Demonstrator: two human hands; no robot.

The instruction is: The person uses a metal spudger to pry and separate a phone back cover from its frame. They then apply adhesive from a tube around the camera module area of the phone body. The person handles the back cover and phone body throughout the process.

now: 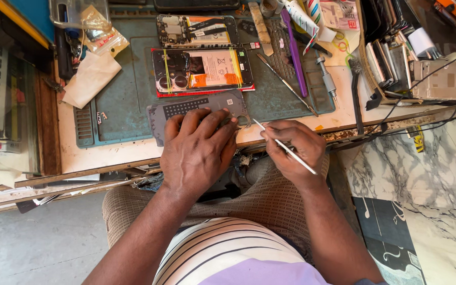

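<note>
Nearest you, your left hand [199, 153] lies flat with its fingers spread, pressing down on the grey phone back cover [196, 108] at the near edge of the workbench [106, 155]; keep that pressure even so the cover does not slide off the lip. Your right hand [294, 148] pinches a thin metal pry tool [283, 146] between thumb and fingers, its tip aimed at the cover's right end beside your left fingertips; work it shallow and level, as it would likely gouge the plastic if tilted steeply. Just beyond the cover, an opened smartphone [201, 69] with its battery showing lies on a red case on the teal repair mat [127, 100], and a second opened phone [196, 30] sits behind it. To the right of them lie a purple-handled tool [294, 53], a screwdriver [327, 79] and a slim probe [286, 84]. A folded white cloth [88, 79] rests at the mat's left. Stacked parts and cables crowd the bench's far right, above a marble-patterned floor [423, 174].
</note>
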